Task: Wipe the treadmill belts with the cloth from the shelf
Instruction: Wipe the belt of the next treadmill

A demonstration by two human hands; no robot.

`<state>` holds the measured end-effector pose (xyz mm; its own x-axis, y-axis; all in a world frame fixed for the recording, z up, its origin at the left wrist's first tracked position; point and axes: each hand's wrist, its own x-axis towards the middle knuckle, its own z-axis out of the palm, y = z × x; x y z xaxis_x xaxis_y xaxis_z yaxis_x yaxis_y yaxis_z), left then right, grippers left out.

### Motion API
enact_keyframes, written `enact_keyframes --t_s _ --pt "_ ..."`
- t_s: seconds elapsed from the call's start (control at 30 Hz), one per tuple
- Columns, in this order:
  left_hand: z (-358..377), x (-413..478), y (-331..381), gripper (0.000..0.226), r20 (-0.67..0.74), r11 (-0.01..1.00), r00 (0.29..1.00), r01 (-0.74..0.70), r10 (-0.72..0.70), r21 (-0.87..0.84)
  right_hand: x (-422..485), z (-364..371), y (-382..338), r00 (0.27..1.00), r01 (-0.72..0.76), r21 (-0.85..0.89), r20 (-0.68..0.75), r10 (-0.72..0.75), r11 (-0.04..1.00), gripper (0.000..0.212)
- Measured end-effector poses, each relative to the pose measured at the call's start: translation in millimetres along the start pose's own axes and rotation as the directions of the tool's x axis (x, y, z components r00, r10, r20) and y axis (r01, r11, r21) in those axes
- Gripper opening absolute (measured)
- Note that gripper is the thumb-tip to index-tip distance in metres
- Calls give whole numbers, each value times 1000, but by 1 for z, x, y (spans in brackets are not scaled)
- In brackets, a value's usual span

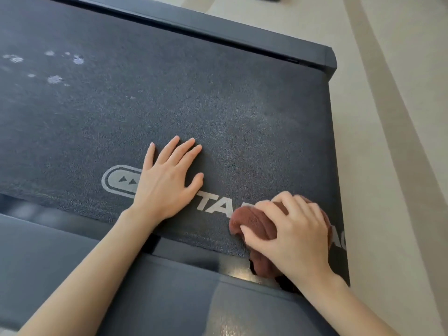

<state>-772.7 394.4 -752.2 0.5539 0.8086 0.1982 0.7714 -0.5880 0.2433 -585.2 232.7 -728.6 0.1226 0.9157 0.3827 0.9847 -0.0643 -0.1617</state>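
Closest to the lens, two bare forearms reach over the smooth dark grey side rail [60,251] of the treadmill and onto its textured charcoal running belt [169,93]. The left hand [164,183] lies flat on the belt with fingers straight and spread, holding nothing. Its palm covers part of the white printed logo [121,181], and it looks to be bracing the person. The right hand [293,231] has its fingers curled over a bunched reddish-brown terry cloth [254,221]. It presses the cloth down at the near edge of the belt, close to the end corner, where the wad overlaps both the white lettering and the glossy strip beside the belt. So the cloth is fetched and wiping is under way. I would judge the job on this belt to be in its early part. The patch beyond the cloth looks faintly smeared (possibly a wiped streak, though the grain makes it hard to say). A scatter of pale whitish splotches [54,79] sits well apart, far up the belt to the left, unwiped. Those, and the wide stretch between, are left to do. Only one belt is in view, so whether any other has been cleaned cannot be told.
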Motion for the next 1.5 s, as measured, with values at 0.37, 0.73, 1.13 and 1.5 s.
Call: enact_keyframes --t_s 0.37,0.73,1.13,1.5 --pt "-3 0 -1 64 2 1000 1000 8 -8 -6 199 77 15 982 -188 -108 -5 188 976 42" --pt "3 -2 -1 66 -8 1000 1000 -20 20 -22 79 30 -8 991 -133 -117 -44 129 984 41" --pt "-4 16 -12 69 74 997 994 -77 78 -9 49 19 -10 983 -182 -81 3 183 980 43" --pt "4 43 -25 63 26 1000 1000 2 -1 -16 225 89 54 995 -98 2 -23 98 995 55"
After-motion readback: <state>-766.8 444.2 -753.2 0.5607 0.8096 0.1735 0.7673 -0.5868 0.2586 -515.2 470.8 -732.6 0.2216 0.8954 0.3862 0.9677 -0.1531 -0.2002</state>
